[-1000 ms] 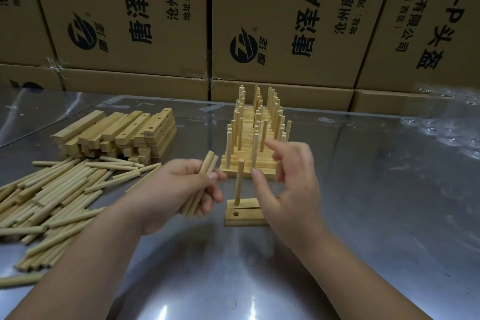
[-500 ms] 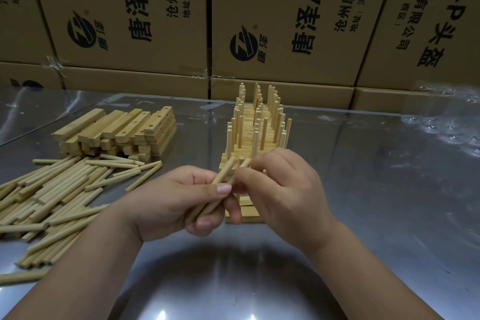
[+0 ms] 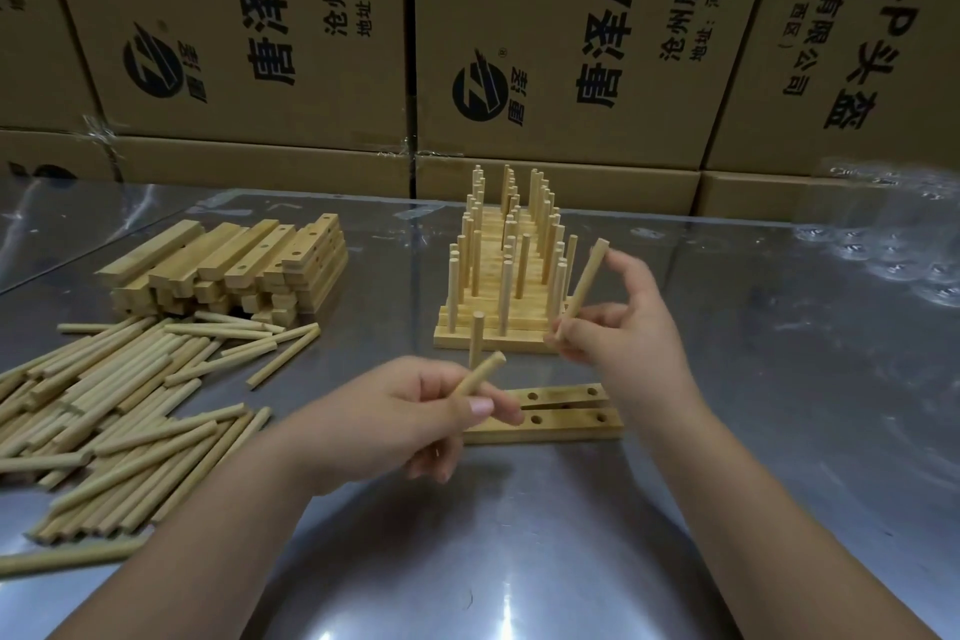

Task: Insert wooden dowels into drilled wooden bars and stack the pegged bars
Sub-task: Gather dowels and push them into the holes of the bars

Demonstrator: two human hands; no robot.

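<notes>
Half a second ago both hands were bunched together over the dowels, now they've split apart. Right hand [image 3: 623, 333] pinches one dowel [image 3: 584, 283], tilted up, out past the left hand [image 3: 405, 416], which grips another dowel [image 3: 478, 374]. The drilled bars [image 3: 566, 418] aren't covered anymore, lying flat between the two hands, with one peg [image 3: 476, 335] upright just behind the left thumb. Pegged stack [image 3: 498, 286] sits just beyond both hands, loose dowel pile [image 3: 130, 405] off left of the left hand.
</notes>
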